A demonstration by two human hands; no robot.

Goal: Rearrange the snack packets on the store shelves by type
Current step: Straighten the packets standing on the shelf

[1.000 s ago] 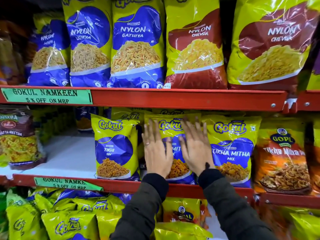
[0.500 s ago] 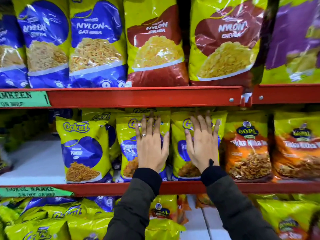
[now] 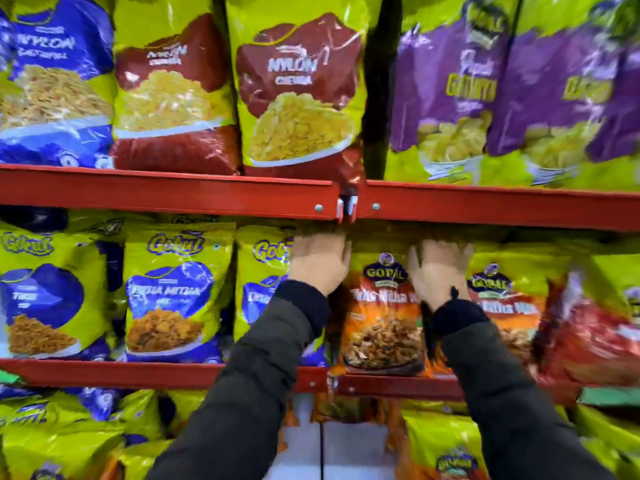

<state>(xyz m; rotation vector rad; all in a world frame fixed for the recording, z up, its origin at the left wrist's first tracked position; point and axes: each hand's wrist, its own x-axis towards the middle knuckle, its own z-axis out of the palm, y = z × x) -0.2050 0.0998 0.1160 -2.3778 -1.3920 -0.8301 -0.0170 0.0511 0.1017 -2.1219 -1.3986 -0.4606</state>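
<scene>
My left hand (image 3: 318, 263) and my right hand (image 3: 437, 271) are raised to the middle shelf, on either side of the top of an orange Gopal Tikha Mitha packet (image 3: 382, 327). Both hands show their backs, with fingers stretched upward and thumbs turned toward the packet; motion blur hides any grip. My left hand overlaps a yellow-blue Gokul packet (image 3: 259, 282). Two more Gokul packets, a Tikha Mitha Mix (image 3: 169, 292) and a Tikhi Sev (image 3: 45, 292), stand further left. Another orange Gopal packet (image 3: 509, 299) and a red packet (image 3: 595, 327) stand to the right.
The red shelf rail (image 3: 166, 192) above carries blue Nylon Gathiya (image 3: 52, 81), maroon Nylon Chevda (image 3: 298, 91) and purple Gathiya bags (image 3: 446, 91). The lower rail (image 3: 104, 374) runs under the packets. Below it lie more yellow packets (image 3: 69, 441) and a bare white shelf gap (image 3: 346, 452).
Both hands left the two Gokul packets and shifted right to the orange Gopal packet. The view panned right, bringing the purple bags and the red packet into sight.
</scene>
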